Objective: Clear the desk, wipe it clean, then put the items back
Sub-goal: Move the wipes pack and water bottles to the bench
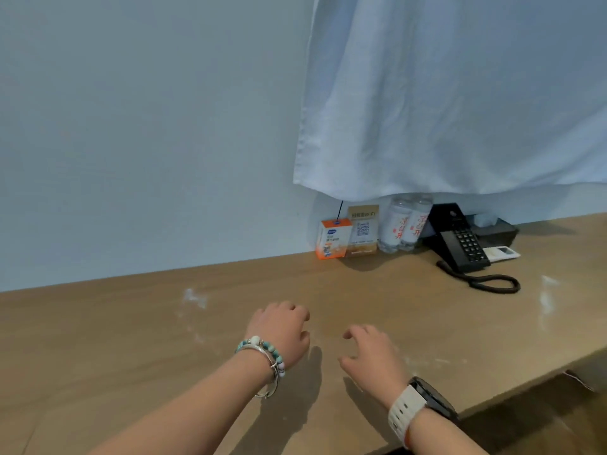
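Note:
My left hand (281,333) and my right hand (372,357) hover side by side over the middle of the wooden desk (131,339), fingers loosely curled, holding nothing. White dusty smears (195,298) mark the desk surface. Against the wall at the back stand an orange-and-white carton (332,238), a WiFi QR card stand (362,231) and two water bottles (404,226). To their right sits a black telephone (460,239) with a coiled cord (492,283), a white remote (501,252) and a dark tissue box (494,228).
A white cloth (460,93) hangs from above over the back right, its hem just above the items. The pale wall (147,126) runs along the desk's back. The desk's front edge (525,385) cuts diagonally at the lower right.

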`<act>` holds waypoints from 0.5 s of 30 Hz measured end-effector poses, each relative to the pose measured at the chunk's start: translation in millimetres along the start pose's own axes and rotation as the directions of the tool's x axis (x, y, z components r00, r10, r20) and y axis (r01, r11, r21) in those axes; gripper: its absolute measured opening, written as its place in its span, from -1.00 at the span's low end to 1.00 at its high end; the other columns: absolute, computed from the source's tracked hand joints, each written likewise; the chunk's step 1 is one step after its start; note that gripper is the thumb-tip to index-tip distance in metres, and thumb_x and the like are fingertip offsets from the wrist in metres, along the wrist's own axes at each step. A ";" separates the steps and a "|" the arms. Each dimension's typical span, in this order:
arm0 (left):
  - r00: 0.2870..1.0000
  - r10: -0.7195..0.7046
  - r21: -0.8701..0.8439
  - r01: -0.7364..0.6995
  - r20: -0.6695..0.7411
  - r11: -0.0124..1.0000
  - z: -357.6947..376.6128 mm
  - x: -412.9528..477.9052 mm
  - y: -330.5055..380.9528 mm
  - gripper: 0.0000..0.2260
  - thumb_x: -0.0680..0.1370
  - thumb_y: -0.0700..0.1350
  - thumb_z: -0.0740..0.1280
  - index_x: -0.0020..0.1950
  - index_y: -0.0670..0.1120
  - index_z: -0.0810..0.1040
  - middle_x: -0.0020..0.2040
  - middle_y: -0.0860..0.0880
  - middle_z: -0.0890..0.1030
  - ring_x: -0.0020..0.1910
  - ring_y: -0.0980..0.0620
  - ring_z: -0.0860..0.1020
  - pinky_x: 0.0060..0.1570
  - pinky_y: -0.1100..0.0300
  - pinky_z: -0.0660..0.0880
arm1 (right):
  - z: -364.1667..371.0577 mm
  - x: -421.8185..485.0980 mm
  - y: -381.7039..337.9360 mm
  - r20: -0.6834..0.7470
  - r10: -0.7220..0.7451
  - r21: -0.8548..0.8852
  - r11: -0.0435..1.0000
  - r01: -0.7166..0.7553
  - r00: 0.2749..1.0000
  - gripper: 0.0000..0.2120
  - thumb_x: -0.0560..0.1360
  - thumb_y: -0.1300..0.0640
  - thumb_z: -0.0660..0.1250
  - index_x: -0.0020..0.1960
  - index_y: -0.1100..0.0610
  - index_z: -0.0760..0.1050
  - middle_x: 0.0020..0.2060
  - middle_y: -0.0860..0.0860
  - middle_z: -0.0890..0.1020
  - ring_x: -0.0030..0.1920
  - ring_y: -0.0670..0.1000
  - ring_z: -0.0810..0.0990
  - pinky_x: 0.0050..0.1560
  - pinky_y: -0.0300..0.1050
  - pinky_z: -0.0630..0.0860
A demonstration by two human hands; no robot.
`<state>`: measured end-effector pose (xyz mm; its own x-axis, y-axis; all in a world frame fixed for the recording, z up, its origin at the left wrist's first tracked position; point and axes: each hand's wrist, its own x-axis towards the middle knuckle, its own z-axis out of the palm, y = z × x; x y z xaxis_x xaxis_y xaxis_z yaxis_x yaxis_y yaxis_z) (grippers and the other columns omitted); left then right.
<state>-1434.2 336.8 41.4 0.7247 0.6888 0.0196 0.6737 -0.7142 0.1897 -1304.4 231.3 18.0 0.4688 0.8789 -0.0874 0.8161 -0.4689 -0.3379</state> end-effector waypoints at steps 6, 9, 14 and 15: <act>0.995 0.074 -0.037 -0.071 0.064 0.997 9.3 106.7 57.8 -0.68 0.56 0.00 0.16 0.31 0.02 0.39 0.26 -0.02 0.46 0.24 -0.06 0.41 0.15 0.09 0.34 | -33.2 67.3 70.0 -0.024 0.099 0.025 0.995 -0.098 0.995 -0.69 0.52 -0.03 0.23 0.25 -0.07 0.38 0.25 -0.11 0.42 0.24 -0.05 0.39 0.22 -0.09 0.39; 0.991 0.105 -0.046 -0.101 0.084 0.994 10.6 151.7 85.3 -0.67 0.57 0.01 0.16 0.33 0.02 0.38 0.28 -0.02 0.44 0.26 -0.05 0.39 0.18 0.10 0.33 | -50.2 99.6 106.1 -0.032 0.136 0.043 0.990 -0.135 0.990 -0.69 0.53 -0.05 0.22 0.27 -0.09 0.36 0.24 -0.12 0.42 0.22 -0.08 0.40 0.20 -0.11 0.42; 0.993 0.080 -0.037 -0.078 0.081 0.996 21.8 208.8 122.5 -0.67 0.57 0.02 0.16 0.33 0.02 0.38 0.25 -0.02 0.45 0.24 -0.05 0.40 0.18 0.08 0.36 | -64.8 142.9 167.1 -0.030 0.154 0.095 0.984 -0.150 0.988 -0.68 0.52 -0.04 0.24 0.26 -0.10 0.37 0.21 -0.12 0.44 0.17 -0.08 0.45 0.16 -0.08 0.46; 0.995 0.066 -0.046 -0.062 0.081 0.997 25.8 219.2 130.8 -0.67 0.57 0.02 0.16 0.33 0.02 0.38 0.24 -0.02 0.45 0.24 -0.05 0.40 0.18 0.08 0.36 | -67.4 151.8 179.2 -0.025 0.150 0.098 0.984 -0.146 0.988 -0.68 0.52 -0.04 0.24 0.26 -0.10 0.37 0.20 -0.11 0.44 0.16 -0.07 0.46 0.15 -0.06 0.47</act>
<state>-1183.6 391.2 45.1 0.7769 0.6278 -0.0473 0.6198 -0.7494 0.2330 -1064.3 274.8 7.4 0.5938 0.7965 -0.1137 0.7015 -0.5818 -0.4116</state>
